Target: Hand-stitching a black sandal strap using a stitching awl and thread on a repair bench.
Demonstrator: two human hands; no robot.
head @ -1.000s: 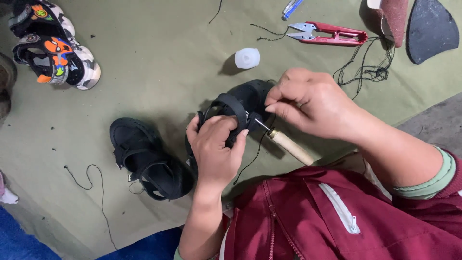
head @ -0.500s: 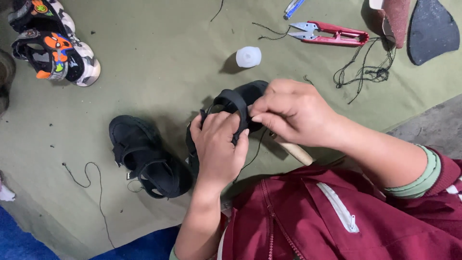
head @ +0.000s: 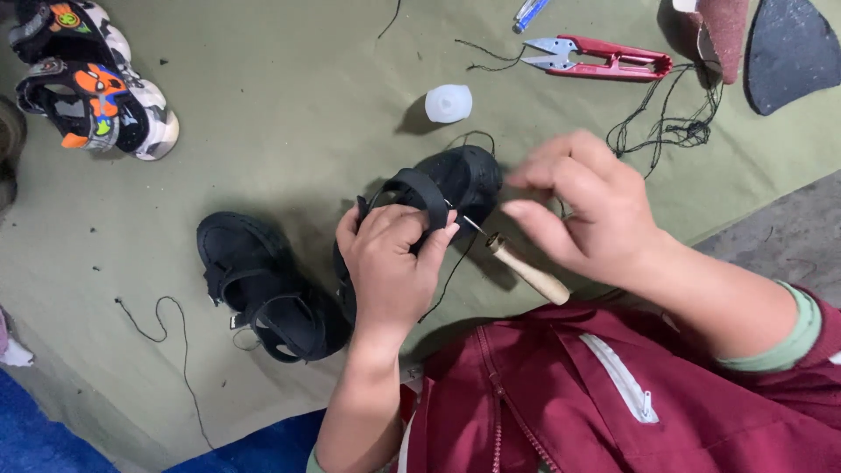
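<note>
Half a second ago the right hand (head: 587, 206) sat pressed against the black sandal (head: 438, 188); it has since pulled away toward three o'clock, fingers blurred and loosely pinched — whether they hold the thin black thread (head: 442, 285) I cannot tell. Left hand (head: 390, 258) has stayed where it was, its grip clenched around the sandal's strap, holding the shoe tilted over the olive-green cloth (head: 289, 114).

Seen from the head camera, an awl with a pale wooden handle (head: 530, 271) pokes its metal tip into the strap, just at four o'clock of the left hand and under the right palm. A second black sandal (head: 263, 289) lies flat at nine o'clock, close beside the held one.

Further out: a small white cap (head: 448, 102) at twelve o'clock, red-handled thread snips (head: 604, 57) at one o'clock with tangled black thread (head: 670, 131) beside them, and a dark sole piece (head: 788, 52) at the top right corner. Bright patterned children's sandals (head: 92, 96) — orange, black, white — sit at ten o'clock. A maroon zip jacket (head: 613, 403) fills the lower right.
</note>
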